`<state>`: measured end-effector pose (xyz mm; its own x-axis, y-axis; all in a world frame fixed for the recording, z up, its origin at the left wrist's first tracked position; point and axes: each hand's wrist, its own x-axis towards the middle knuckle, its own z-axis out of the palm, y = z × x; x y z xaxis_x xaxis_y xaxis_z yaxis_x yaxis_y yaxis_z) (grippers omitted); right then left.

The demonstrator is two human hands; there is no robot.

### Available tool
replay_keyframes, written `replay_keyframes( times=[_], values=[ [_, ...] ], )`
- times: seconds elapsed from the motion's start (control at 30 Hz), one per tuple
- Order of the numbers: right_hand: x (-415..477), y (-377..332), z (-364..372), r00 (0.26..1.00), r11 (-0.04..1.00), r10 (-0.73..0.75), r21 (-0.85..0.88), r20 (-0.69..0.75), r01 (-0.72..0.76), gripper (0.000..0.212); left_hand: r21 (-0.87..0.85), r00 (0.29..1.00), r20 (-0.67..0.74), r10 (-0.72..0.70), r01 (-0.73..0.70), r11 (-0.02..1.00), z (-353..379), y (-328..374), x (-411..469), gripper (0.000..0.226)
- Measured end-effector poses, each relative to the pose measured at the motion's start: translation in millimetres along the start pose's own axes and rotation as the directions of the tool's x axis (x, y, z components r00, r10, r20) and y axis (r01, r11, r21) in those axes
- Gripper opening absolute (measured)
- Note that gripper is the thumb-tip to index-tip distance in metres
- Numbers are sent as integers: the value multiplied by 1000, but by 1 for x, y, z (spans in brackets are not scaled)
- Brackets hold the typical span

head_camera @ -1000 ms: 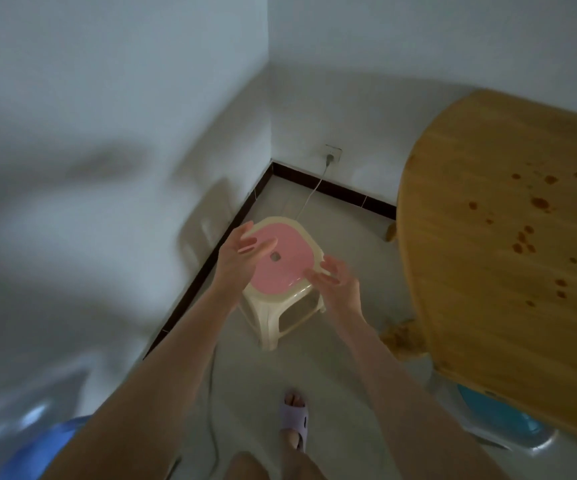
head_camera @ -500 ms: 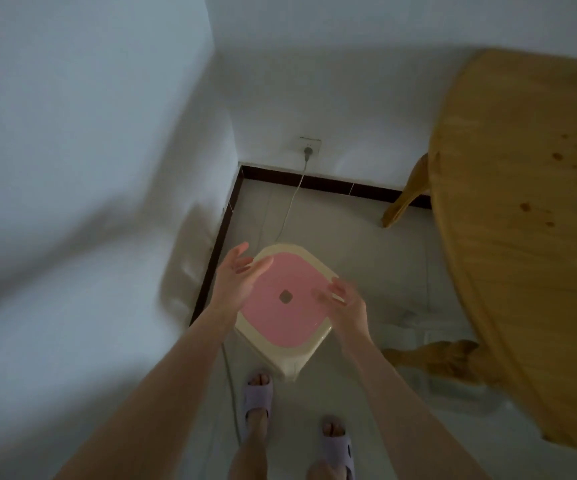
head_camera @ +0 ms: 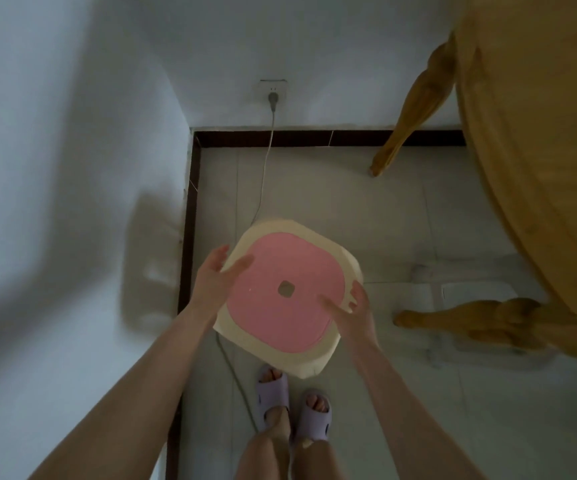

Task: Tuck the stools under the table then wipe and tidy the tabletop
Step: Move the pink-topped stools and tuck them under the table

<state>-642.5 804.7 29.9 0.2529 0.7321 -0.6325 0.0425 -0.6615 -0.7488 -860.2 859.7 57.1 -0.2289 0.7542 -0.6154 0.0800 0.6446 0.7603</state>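
A cream plastic stool (head_camera: 321, 355) with a pink seat and a small square hole in its middle is seen from straight above, over the floor in front of my feet. My left hand (head_camera: 212, 282) grips its left edge, thumb lying on the pink seat. My right hand (head_camera: 352, 311) grips the right edge, thumb on the seat as well. The stool's legs are hidden beneath the seat. The round wooden table (head_camera: 536, 174) fills the right side, its rim well to the right of the stool.
Two carved table legs (head_camera: 415, 102) (head_camera: 467, 318) stand right of the stool. A plugged wall socket (head_camera: 273, 90) feeds a cable (head_camera: 262, 192) running down the floor past my purple slippers (head_camera: 314, 417). White walls (head_camera: 72, 202) close the corner on the left. A pale flat object (head_camera: 474, 292) lies under the table.
I stepped up over the stool and both hands closed on its edges. The stool now looks larger and nearer while my feet look the same size, so it has risen.
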Motion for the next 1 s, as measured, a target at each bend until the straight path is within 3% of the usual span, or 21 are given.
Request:
replay_keyframes(
  times=[0.1,0.27,0.43,0.7,1.0],
  values=[
    [14,27,0,998,998,43,-35,-46,-44,98,73,1000,-3,-20,20,997,2,-21,24,71],
    [32,58,3,998,998,58,20,-37,-57,103,157,999,-14,-44,46,987,-1,-50,55,87],
    [45,79,8,998,997,51,59,-37,-49,115,221,998,5,-57,54,974,-1,-75,70,83],
    [49,99,15,997,987,17,158,-81,-4,105,192,998,-8,-62,62,979,0,-83,82,77],
    [55,53,-2,990,987,29,159,-136,-7,102,154,1000,20,-8,4,988,10,-35,83,66]
  ],
)
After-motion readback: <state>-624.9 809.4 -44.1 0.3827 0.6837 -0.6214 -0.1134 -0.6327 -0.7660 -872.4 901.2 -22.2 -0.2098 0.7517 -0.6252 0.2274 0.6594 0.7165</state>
